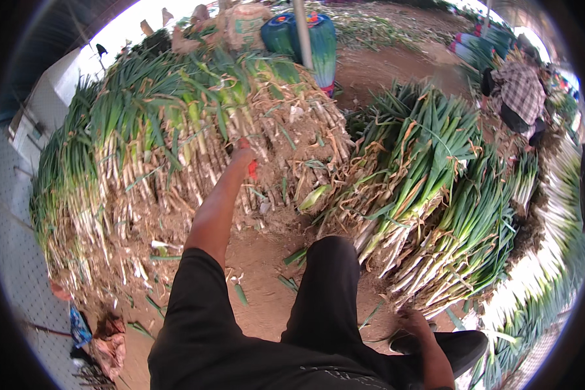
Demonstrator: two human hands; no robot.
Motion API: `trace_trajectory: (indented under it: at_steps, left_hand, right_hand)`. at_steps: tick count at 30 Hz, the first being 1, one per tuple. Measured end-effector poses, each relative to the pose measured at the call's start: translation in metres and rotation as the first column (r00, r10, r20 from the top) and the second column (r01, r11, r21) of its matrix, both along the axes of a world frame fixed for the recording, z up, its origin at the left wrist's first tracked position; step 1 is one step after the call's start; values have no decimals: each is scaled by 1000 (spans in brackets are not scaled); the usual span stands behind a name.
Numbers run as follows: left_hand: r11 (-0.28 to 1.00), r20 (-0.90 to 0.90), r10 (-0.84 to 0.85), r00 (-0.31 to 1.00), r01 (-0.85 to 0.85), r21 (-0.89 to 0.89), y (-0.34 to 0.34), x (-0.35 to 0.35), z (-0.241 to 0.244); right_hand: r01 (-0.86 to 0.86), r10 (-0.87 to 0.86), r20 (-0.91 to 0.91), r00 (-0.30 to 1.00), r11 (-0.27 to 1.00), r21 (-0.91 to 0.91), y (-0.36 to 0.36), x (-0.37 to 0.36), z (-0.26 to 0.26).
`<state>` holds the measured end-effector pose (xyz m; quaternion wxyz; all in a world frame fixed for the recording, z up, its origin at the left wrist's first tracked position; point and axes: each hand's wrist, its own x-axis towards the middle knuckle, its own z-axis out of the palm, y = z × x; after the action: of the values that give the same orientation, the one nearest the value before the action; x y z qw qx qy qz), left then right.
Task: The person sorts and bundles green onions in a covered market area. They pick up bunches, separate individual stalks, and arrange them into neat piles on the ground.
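Observation:
My left hand [244,150] reaches forward to the large heap of long green onions [195,131], touching or close to their white stalks; its fingers are partly hidden. Something red [252,169] shows at the wrist. My right hand [412,321] is low at the right, beside my shoe and just below the root ends of a second pile of green onions [419,195]. Its fingers look curled, and whether they hold anything is unclear. The stalks carry soil and dry brown leaves.
Another person [516,92] in a checked shirt bends at the upper right. A long row of cleaned green onions [531,263] curves along the right. Behind the heap stand a metal pole [302,34], wrapped bundles [324,48] and a woven sack [246,27]. Netting [29,273] hangs at the left.

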<state>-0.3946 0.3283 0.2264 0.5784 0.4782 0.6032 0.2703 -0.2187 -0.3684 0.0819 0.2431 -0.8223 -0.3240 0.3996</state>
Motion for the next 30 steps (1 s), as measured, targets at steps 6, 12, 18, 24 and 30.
trace_trajectory:
  at_steps: [6,12,18,24,30]
  left_hand:
    - [973,-192,-52,980,93,209,43,-10,-67]
    - [882,-647,65,760,260,394,-44,23,-51]
    - [-9,-826,229,514,850,526,-154,79,-20]
    - [-81,-648,-761,41,984,158,-400,241,-1]
    - [-301,-469,-843,-266,954,1,-573,294,-177]
  right_hand:
    - [39,-39,-3,999,998,-49,10,25,21]
    - [345,-343,-36,939,934,95,8,54,125]
    - [413,-491,161,856,838,357,-24,120,174]
    - [466,-613,215,760,745,476,-90,128,207]
    - [590,-691,122,713,684,428,-153,103,225]
